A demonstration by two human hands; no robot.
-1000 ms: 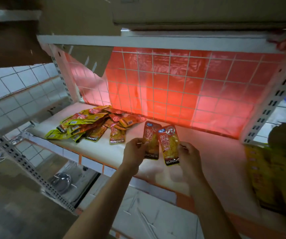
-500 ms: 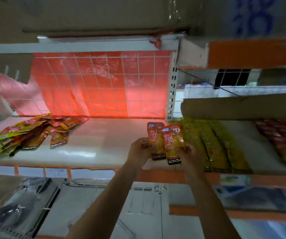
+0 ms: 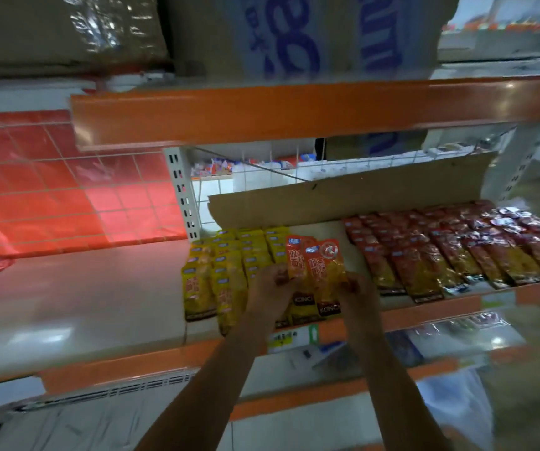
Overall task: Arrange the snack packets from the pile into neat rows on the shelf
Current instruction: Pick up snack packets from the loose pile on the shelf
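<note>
Two orange snack packets (image 3: 316, 268) are fanned side by side between my hands. My left hand (image 3: 270, 288) pinches their left edge and my right hand (image 3: 358, 291) grips their right edge. I hold them just above the white shelf (image 3: 99, 297), over the right end of the rows of yellow packets (image 3: 226, 271). To the right lie rows of dark red packets (image 3: 451, 252). The loose pile is out of view.
A cardboard strip (image 3: 343, 200) stands at the back of the shelf. An orange upper shelf edge (image 3: 294, 109) hangs overhead with cartons above it. A perforated upright (image 3: 182, 196) and red sheeting behind a wire grid (image 3: 50, 190) are on the left.
The view has swung right, away from the pile. Both hands carried the two packets right, from the bare shelf to over the yellow rows; the dark red rows came into view.
</note>
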